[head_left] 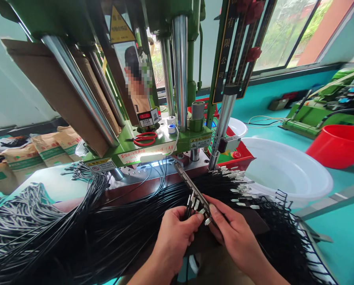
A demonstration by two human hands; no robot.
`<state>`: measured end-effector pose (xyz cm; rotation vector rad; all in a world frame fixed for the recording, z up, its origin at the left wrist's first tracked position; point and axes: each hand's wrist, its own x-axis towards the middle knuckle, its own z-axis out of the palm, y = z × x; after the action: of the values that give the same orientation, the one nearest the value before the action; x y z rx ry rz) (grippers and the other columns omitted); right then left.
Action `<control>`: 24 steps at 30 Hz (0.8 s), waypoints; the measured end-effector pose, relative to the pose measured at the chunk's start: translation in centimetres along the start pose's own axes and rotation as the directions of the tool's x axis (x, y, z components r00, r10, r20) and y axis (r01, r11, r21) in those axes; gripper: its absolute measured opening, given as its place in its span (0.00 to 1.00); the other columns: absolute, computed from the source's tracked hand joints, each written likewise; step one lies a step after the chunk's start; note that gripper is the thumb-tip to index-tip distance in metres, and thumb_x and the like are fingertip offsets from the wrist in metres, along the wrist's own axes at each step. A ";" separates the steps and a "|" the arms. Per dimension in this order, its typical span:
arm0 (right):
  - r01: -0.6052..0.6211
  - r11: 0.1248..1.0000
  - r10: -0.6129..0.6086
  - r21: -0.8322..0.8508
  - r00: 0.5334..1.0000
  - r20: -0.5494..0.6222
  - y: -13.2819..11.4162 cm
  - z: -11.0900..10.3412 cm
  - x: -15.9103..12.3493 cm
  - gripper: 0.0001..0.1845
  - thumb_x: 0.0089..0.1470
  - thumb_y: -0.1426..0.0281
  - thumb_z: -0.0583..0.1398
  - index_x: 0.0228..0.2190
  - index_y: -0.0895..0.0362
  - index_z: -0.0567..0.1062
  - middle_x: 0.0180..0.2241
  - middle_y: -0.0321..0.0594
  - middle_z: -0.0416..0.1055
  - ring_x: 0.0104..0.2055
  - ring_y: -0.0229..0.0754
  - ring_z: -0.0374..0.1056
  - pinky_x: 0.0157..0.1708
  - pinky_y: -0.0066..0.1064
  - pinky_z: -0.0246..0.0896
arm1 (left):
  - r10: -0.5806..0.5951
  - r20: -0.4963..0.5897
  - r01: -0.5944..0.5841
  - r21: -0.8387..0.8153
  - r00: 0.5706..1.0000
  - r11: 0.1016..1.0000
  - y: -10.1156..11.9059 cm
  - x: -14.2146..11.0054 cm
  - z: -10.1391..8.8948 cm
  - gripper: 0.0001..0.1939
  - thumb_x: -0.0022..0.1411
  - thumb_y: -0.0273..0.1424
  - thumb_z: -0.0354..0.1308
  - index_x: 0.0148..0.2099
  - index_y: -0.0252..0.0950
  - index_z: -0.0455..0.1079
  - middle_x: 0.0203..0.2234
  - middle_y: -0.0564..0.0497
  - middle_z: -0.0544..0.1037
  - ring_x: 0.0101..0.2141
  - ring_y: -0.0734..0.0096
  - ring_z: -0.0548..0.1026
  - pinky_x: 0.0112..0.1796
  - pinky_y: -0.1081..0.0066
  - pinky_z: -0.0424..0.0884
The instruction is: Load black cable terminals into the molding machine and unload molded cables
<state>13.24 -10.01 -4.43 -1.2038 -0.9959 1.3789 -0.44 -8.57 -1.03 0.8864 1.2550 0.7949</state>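
My right hand [234, 227] is closed around the near end of a long, narrow metal bar [190, 183] with slots along it. The bar slants up and away, its far end close to the front of the green press. Several black cables with silvery metal plugs [195, 204] are pinched between the thumb and fingers of my left hand [177, 231], right beside the bar. Whether these plugs sit in the bar's slots or only touch it, I cannot tell. Under and behind my hands lies a thick bundle of black cables [129, 209], with silvery plug ends [239, 184] on the right.
A green press [177, 138] with steel columns stands ahead; red-handled scissors [144, 138] and a small white-and-blue spool [171, 128] lie on its plate. A red control box [245, 157], a white tub [289, 166] and a red tub [339, 146] are to the right. Paper sacks [40, 152] stand left.
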 end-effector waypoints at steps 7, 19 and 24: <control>0.000 1.000 0.001 0.008 0.999 -0.032 -0.3 -0.3 -0.1 0.29 0.53 0.53 0.60 0.52 0.54 0.72 0.24 0.35 0.63 0.20 0.31 0.50 0.16 0.23 0.44 | 0.072 0.029 -0.072 0.001 0.997 0.997 -0.1 0.1 -0.6 0.15 0.51 0.38 0.63 0.31 0.30 0.69 0.19 0.55 0.66 0.19 0.82 0.60 0.22 0.78 0.57; -0.051 0.995 0.052 0.091 0.999 -0.003 -0.1 -1.4 -0.6 0.25 0.55 0.55 0.60 0.51 0.53 0.73 0.27 0.36 0.66 0.23 0.30 0.50 0.18 0.22 0.47 | -0.038 0.065 0.043 -0.077 0.997 0.996 0.1 0.4 -0.6 0.17 0.49 0.41 0.64 0.35 0.34 0.66 0.14 0.60 0.63 0.10 0.87 0.50 0.13 0.79 0.40; -0.053 0.996 0.053 0.069 0.999 0.012 0.0 -1.5 -0.3 0.26 0.55 0.55 0.60 0.52 0.54 0.72 0.25 0.35 0.65 0.22 0.30 0.48 0.17 0.22 0.44 | -0.071 0.050 0.074 -0.071 0.996 0.995 0.0 0.5 -0.5 0.19 0.45 0.41 0.66 0.33 0.33 0.68 0.13 0.60 0.62 0.10 0.88 0.50 0.13 0.79 0.40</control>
<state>14.68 -10.38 -4.64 -1.1798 -0.9211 1.4509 -0.90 -8.05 -1.26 0.7924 1.2028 0.7527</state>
